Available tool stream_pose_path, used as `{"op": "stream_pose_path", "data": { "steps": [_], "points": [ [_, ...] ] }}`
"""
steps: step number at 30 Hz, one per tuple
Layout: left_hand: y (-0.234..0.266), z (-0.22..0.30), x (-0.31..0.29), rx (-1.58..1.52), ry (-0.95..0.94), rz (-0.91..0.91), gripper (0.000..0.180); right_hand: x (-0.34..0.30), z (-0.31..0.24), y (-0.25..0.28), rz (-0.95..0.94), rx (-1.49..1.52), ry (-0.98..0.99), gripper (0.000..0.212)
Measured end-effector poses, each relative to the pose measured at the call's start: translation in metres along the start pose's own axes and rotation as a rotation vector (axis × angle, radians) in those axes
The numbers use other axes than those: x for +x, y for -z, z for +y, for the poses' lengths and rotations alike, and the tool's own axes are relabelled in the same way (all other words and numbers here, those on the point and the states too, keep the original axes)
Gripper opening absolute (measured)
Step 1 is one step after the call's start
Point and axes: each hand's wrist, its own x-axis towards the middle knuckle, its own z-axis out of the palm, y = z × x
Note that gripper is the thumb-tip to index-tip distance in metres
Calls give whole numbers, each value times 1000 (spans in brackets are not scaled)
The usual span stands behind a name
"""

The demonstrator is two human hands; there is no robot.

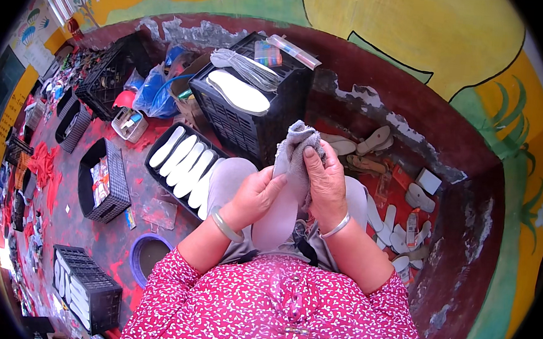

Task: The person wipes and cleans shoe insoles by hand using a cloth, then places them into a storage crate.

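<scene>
Over my lap is a pale, pinkish sole-shaped piece (pixel 275 223), likely a shoe sole, hanging with its rounded end toward me. My left hand (pixel 254 196) pinches its left edge, thumb pointing to the right. A crumpled grey cloth (pixel 297 147) covers the far end of the sole. Closed around that cloth is my right hand (pixel 327 185), its thumb pressing on the front. The fingertips behind the cloth are hidden, so I cannot tell whether they also touch the sole.
Left of my knees a black basket (pixel 151 172) holds several white soles. Ahead, a black crate (pixel 237 126) bears a white sole (pixel 238 92) and a grey bundle (pixel 246 68). Loose soles (pixel 399 238) lie on the right. A purple basin (pixel 135 267) stands at lower left.
</scene>
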Motion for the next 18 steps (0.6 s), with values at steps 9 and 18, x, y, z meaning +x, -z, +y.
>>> {"op": "stream_pose_path", "data": {
  "steps": [9, 18],
  "points": [
    [-7, -22, 2, 26, -123, 241, 22, -15, 37, 2, 108, -268, 125, 36],
    [9, -27, 9, -134, -144, 356, 23, -32, 38, 8, -108, -690, 131, 28]
  ]
}}
